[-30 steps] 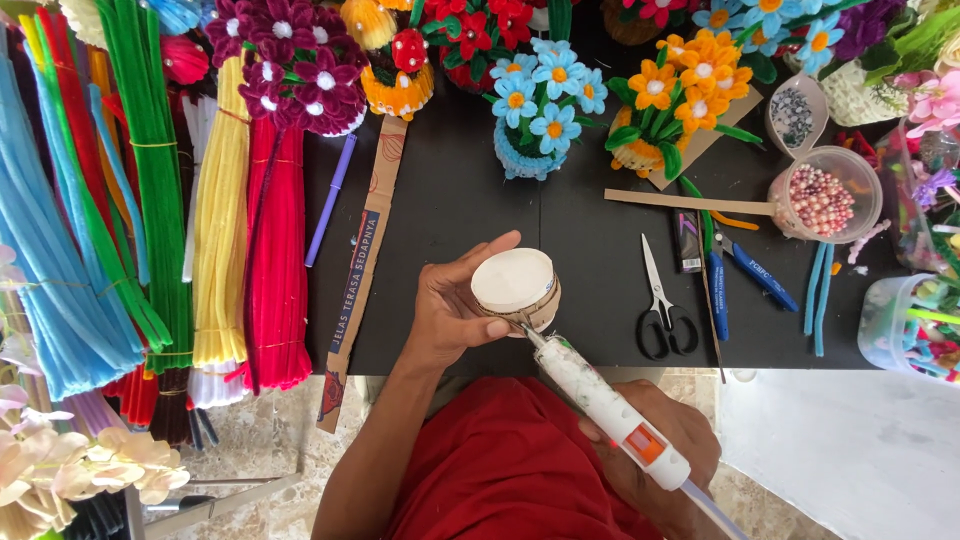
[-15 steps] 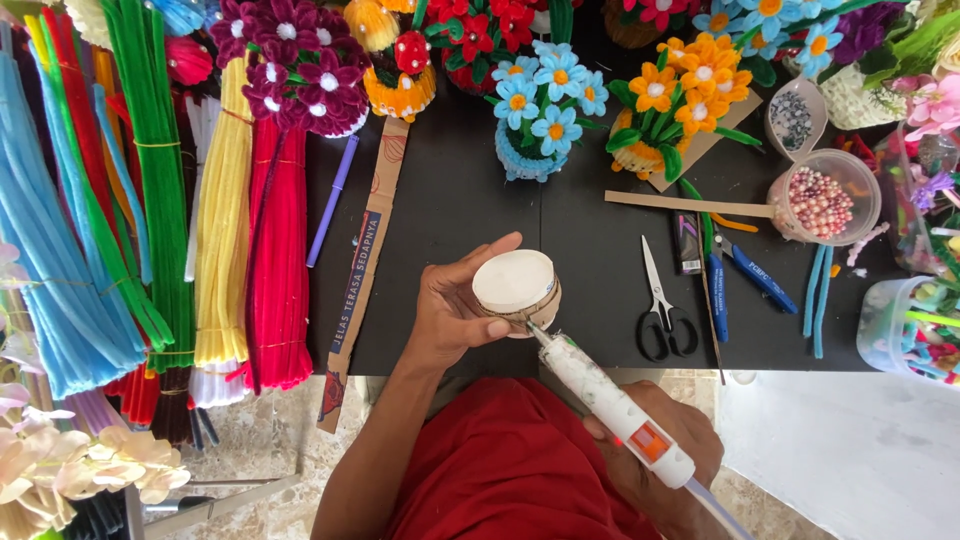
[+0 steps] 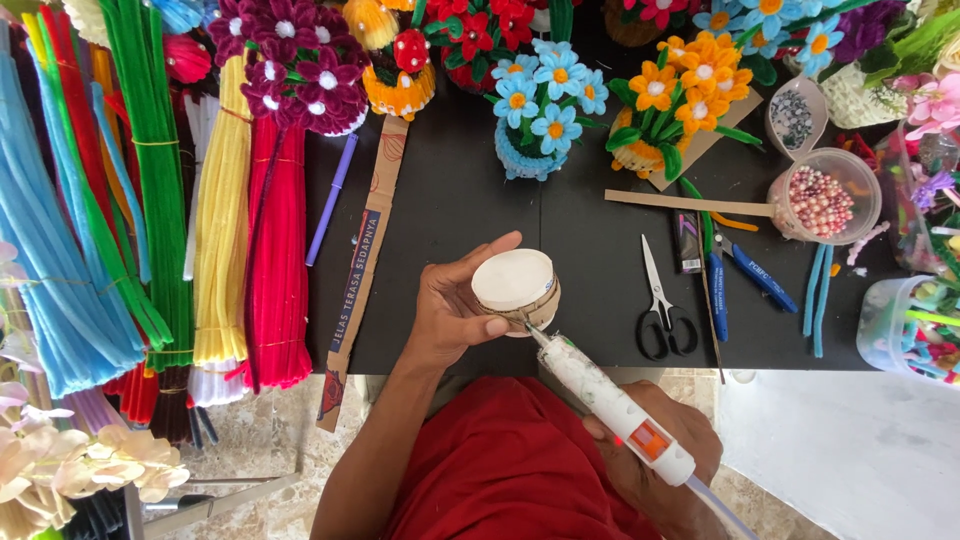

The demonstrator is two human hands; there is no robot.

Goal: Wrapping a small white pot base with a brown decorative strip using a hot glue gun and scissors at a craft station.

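Left hand: I saw the left hand [image 3: 455, 310] curled closed around a round wooden disc [image 3: 513, 280], flat face up, above the black desk [image 3: 450, 200] edge.
Right hand: the right hand [image 3: 655, 460] gripped a white glue gun [image 3: 610, 405].
Axis: the gun ran diagonally, nozzle up-left, touching the disc's banded rim.
Progress: gluing seemed underway (bead extent hidden).
Nearby: scissors [image 3: 660, 305] lay right of the disc.

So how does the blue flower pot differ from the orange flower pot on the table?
The blue flower pot has light blue blooms with yellow centres and a blue fuzzy base; the orange flower pot has orange blooms with yellow centres and a pale base. The blue one stands straight on the black table; the orange one sits on a piece of brown cardboard and shows more green leaves. Both look made of fuzzy craft wire and stand beyond the hands.
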